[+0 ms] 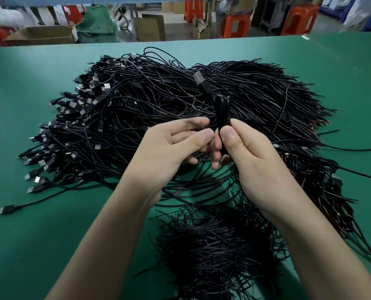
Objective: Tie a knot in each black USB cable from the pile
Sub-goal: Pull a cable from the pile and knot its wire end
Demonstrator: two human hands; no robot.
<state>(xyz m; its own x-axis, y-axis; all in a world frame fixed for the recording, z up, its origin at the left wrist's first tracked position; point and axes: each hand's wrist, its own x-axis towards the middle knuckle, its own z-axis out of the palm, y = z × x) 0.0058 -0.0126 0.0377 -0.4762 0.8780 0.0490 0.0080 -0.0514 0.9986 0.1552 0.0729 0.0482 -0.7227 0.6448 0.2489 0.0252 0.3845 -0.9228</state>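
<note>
Head view, single frame. A black USB cable [222, 113], folded into a short upright bundle of several strands, is held at the centre of the frame, raised above the pile [137, 105]. The bundle is grasped by the right hand [260, 165]: the thumb is pressed against its near side and the fingers are curled round its far side. A USB-A plug [202, 82] with a metal shell is seen projecting up and to the left from the top of the bundle.

The left hand [165, 152] is positioned just left of the bundle, with its fingers curled and the tips of thumb and forefinger brought up against the strands. Whether a strand is actually pinched there cannot be determined.

The pile is spread across the middle of a green table [39, 234]. Its plug ends are gathered toward the left of the frame and its bare cable ends are fanned toward the right. A second, denser heap of black cables [212, 252] is noted at lower centre, between the two forearms.

Beyond the far table edge, along the top of the frame, orange plastic stools [300, 19] are recorded at upper right and cardboard boxes [41, 35] at upper left.
</note>
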